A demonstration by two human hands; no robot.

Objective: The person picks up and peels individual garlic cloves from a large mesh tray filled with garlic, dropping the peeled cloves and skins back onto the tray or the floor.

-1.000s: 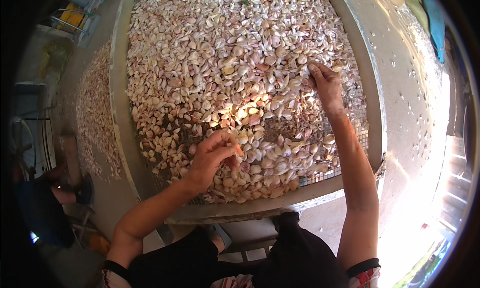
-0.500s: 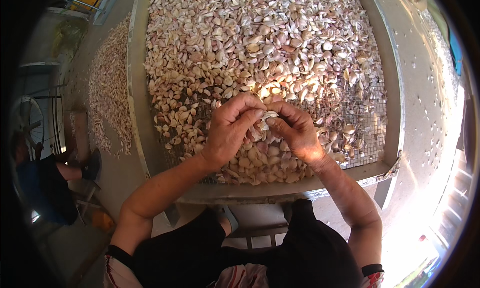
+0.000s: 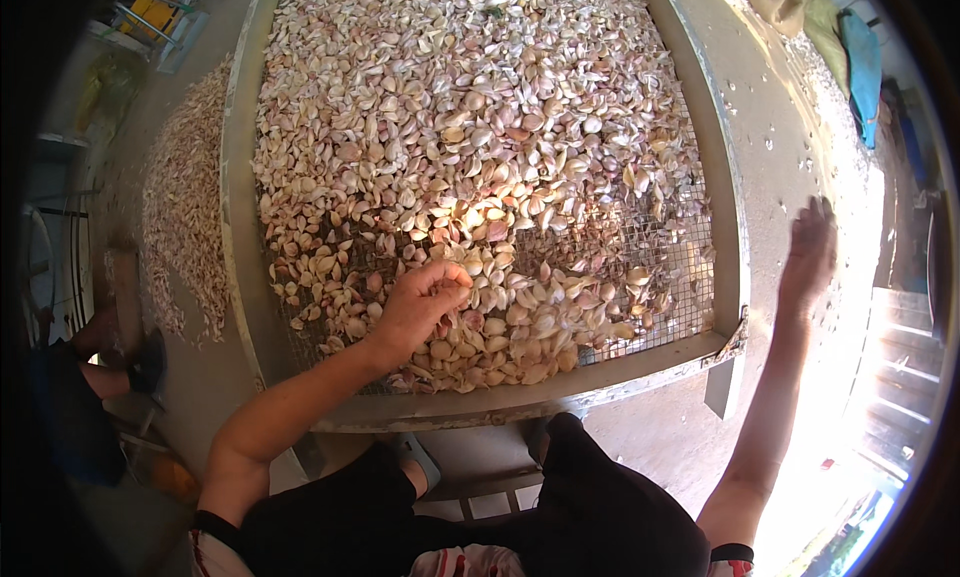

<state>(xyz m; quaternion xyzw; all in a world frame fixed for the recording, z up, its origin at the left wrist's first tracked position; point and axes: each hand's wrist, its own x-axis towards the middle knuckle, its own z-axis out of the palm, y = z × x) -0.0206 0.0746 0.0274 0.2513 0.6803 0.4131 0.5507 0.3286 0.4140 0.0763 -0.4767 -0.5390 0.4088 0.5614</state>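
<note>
Garlic cloves (image 3: 470, 127) in pale, pinkish skins cover most of a wire mesh (image 3: 690, 267) set in a wooden-looking frame (image 3: 715, 157). Over the near part of the mesh, my left hand (image 3: 420, 309) is closed, thumb and forefinger pinched together. Whatever lies between them is too small to make out. A nearer heap of cloves (image 3: 520, 342) lies just right of and below that hand. My right hand (image 3: 812, 252) is stretched out past the frame's right side, above the floor. Motion smears its fingers, so what they hold, if anything, does not show.
On the floor left of the frame lies a long pile of cloves or skins (image 3: 185, 197). Another person's leg (image 3: 105, 380) shows at the far left. Bits of skin dot the floor (image 3: 765, 137) at right, near a blue cloth-like thing (image 3: 862, 72).
My hands were together over the mesh, pulling at pale garlic. Now the right hand has swung far right beyond the frame, while the left stays over the cloves. The view has shifted.
</note>
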